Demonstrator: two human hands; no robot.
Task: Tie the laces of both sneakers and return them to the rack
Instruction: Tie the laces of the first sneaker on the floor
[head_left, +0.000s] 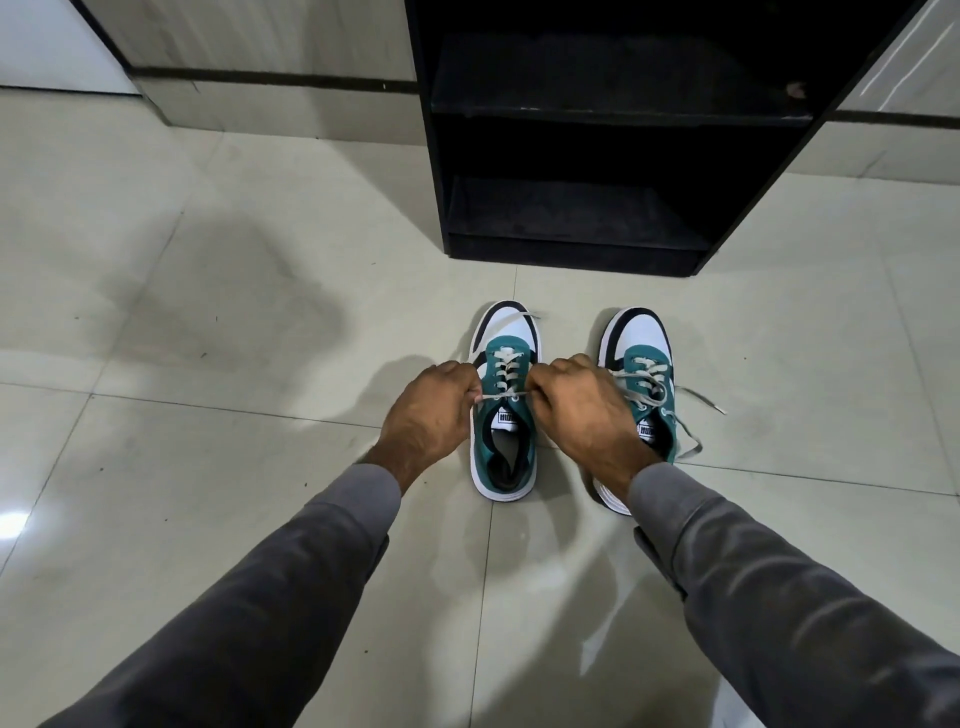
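Two green, white and black sneakers stand side by side on the tiled floor, toes pointing away from me. My left hand (426, 410) and my right hand (582, 410) each pinch one end of the left sneaker's (504, 447) grey lace, drawn taut across its top eyelets. A lace end lies over its white toe. The right sneaker (641, 353) is partly hidden behind my right hand; its laces (691, 415) trail loose on the floor to the right.
A black shoe rack (571, 249) with bare shelves stands just beyond the sneakers. Pale floor tiles (234, 338) spread to the left. Walls with a dark skirting line run behind the rack.
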